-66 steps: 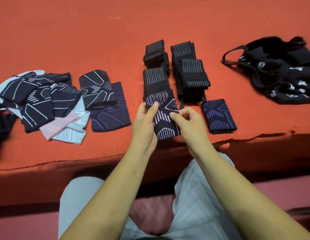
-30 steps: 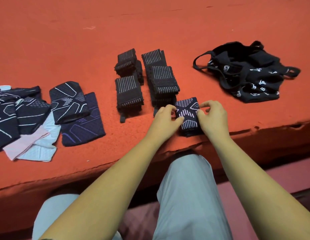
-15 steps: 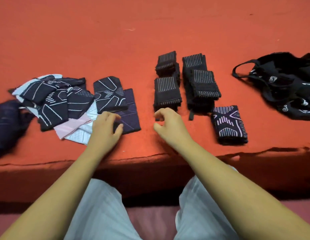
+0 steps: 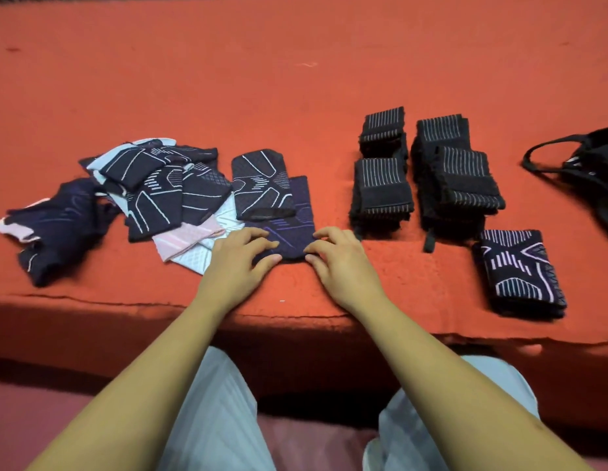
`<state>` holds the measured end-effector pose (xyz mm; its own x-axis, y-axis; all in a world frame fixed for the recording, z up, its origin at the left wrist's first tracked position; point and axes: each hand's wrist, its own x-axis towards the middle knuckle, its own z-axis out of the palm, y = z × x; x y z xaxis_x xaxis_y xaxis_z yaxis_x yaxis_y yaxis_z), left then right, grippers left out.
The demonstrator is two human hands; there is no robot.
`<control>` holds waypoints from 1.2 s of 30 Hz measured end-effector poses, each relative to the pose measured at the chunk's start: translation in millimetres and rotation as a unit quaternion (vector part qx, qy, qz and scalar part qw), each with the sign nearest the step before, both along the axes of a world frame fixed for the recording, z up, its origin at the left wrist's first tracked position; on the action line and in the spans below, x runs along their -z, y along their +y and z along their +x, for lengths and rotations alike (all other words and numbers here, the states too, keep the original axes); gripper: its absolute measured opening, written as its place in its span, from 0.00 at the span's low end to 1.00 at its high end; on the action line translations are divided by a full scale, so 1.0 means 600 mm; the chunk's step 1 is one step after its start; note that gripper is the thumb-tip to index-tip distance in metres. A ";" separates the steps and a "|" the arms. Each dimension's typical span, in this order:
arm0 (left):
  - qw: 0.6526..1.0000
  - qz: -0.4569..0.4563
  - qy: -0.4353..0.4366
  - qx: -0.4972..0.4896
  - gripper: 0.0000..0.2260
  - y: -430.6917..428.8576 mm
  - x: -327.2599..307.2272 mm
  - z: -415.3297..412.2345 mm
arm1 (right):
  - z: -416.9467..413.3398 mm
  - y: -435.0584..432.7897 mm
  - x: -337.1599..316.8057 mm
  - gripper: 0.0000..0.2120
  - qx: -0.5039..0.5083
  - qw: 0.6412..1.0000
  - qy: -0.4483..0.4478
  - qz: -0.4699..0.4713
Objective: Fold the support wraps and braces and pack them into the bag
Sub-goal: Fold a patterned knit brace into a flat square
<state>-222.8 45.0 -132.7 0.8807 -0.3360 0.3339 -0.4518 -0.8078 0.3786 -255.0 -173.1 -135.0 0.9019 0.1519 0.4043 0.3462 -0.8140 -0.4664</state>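
A flat navy brace with purple lines [image 4: 295,229] lies near the front edge of the red surface. My left hand [image 4: 239,256] pinches its near left corner and my right hand [image 4: 334,258] pinches its near right corner. A black brace with white lines [image 4: 261,185] rests across its far end. To the left is a loose pile of unfolded braces [image 4: 159,195], dark, pink and white. Folded striped black wraps [image 4: 380,185] stand in stacks to the right. A folded patterned brace [image 4: 520,273] lies near the right front. The black bag [image 4: 594,164] is cut off by the right edge.
The red cloth-covered surface [image 4: 261,79] stretches far back, and its front edge [image 4: 91,299] drops off just below my wrists. A separate dark brace [image 4: 57,226] lies at the far left. My knees in pale trousers [image 4: 214,419] are below the edge.
The patterned brace was folded and set down at the right front. Both hands then moved left and took hold of the near end of the navy brace with purple lines.
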 end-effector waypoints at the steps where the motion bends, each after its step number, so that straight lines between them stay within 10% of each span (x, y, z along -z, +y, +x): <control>1: 1.000 -0.011 0.004 0.003 0.19 0.000 0.000 0.000 | -0.001 0.001 0.000 0.05 -0.002 1.000 -0.007 -0.002; 13: 0.972 -0.229 0.011 -0.054 0.13 -0.002 -0.017 -0.011 | -0.014 -0.003 -0.009 0.06 -0.012 0.993 -0.009 0.119; 22: 0.983 -0.081 0.111 -0.125 0.16 -0.008 -0.049 0.092 | -0.005 -0.005 -0.009 0.09 -0.031 0.993 0.020 0.112; 31: 0.867 -0.454 0.089 -0.185 0.12 0.042 -0.137 0.085 | -0.011 -0.003 -0.014 0.18 -0.053 0.994 0.038 0.086; 36: 0.931 -0.237 0.130 -0.247 0.11 0.092 -0.123 0.064 | -0.017 -0.001 -0.019 0.18 -0.033 0.996 0.032 0.078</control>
